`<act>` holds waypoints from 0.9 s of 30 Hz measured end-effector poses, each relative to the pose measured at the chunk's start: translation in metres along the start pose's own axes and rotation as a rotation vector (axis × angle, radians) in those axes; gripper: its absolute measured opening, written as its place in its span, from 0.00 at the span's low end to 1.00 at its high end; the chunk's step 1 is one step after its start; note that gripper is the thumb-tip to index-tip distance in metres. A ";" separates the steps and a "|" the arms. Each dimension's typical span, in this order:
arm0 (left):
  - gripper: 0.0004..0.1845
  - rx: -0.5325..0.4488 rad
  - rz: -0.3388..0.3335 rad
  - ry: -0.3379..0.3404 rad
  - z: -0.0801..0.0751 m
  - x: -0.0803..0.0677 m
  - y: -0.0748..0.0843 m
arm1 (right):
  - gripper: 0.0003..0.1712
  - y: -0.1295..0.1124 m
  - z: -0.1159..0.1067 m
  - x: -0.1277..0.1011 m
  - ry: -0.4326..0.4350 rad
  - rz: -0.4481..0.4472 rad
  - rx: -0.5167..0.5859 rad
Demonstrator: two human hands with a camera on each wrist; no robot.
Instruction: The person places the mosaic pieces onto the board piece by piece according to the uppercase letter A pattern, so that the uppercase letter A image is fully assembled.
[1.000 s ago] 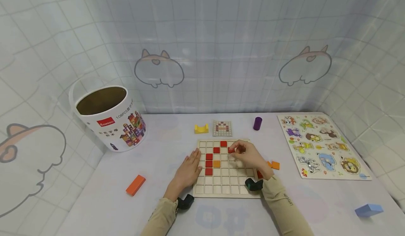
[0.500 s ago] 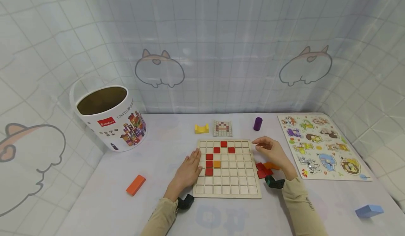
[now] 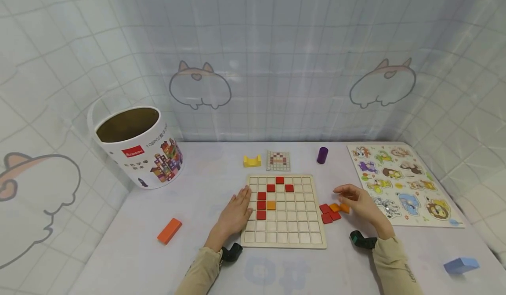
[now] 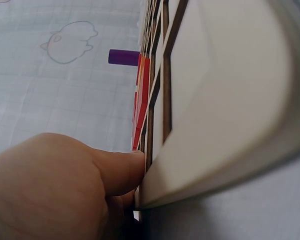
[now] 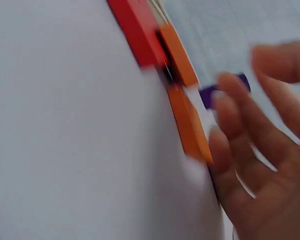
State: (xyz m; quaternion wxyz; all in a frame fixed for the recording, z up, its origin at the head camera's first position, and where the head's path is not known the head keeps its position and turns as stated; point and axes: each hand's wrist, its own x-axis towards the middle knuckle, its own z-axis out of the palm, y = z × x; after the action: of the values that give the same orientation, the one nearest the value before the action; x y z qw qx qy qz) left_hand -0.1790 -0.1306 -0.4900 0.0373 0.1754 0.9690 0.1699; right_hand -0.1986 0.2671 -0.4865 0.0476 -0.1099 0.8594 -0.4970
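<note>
A wooden grid board (image 3: 293, 227) lies in the middle of the table. Several red tiles (image 3: 261, 205) and one orange tile (image 3: 270, 205) sit in its squares. My left hand (image 3: 234, 213) rests along the board's left edge with straight fingers; in the left wrist view the thumb (image 4: 122, 170) touches the rim. Off the board's right side lie loose red tiles (image 3: 327, 218) and orange tiles (image 3: 345, 208). Beside these, my right hand (image 3: 361, 205) hovers with loosely bent fingers and nothing between them. The right wrist view, somewhat blurred, shows its fingers near an orange tile (image 5: 189, 125).
Behind the board are a pattern card (image 3: 278, 161), a yellow block (image 3: 252, 161) and a purple cylinder (image 3: 322, 155). A white bucket (image 3: 138, 154) and orange block (image 3: 169, 231) are at left. An animal puzzle (image 3: 403, 185) and blue block (image 3: 461, 265) are at right.
My right hand has let go of a red tile in the board's upper part, then moved right and toward me to the loose tiles. The left hand has stayed put.
</note>
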 end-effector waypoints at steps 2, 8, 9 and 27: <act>0.32 0.002 -0.002 -0.003 -0.001 0.000 0.000 | 0.16 0.004 -0.002 -0.003 -0.059 -0.012 -0.017; 0.32 0.002 0.012 0.008 0.000 0.000 -0.002 | 0.18 0.007 -0.002 -0.002 -0.141 -0.039 -0.063; 0.32 0.006 0.014 0.009 0.001 0.000 -0.002 | 0.18 0.007 -0.002 -0.002 -0.138 -0.036 -0.067; 0.32 -0.001 0.009 0.009 0.001 -0.001 0.000 | 0.19 0.011 0.018 0.019 0.048 -0.051 -0.217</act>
State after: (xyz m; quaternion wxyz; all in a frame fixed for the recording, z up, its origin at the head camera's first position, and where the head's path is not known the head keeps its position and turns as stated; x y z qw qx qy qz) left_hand -0.1783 -0.1309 -0.4911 0.0320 0.1792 0.9683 0.1713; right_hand -0.2155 0.2525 -0.5048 0.0021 -0.1244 0.9060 -0.4046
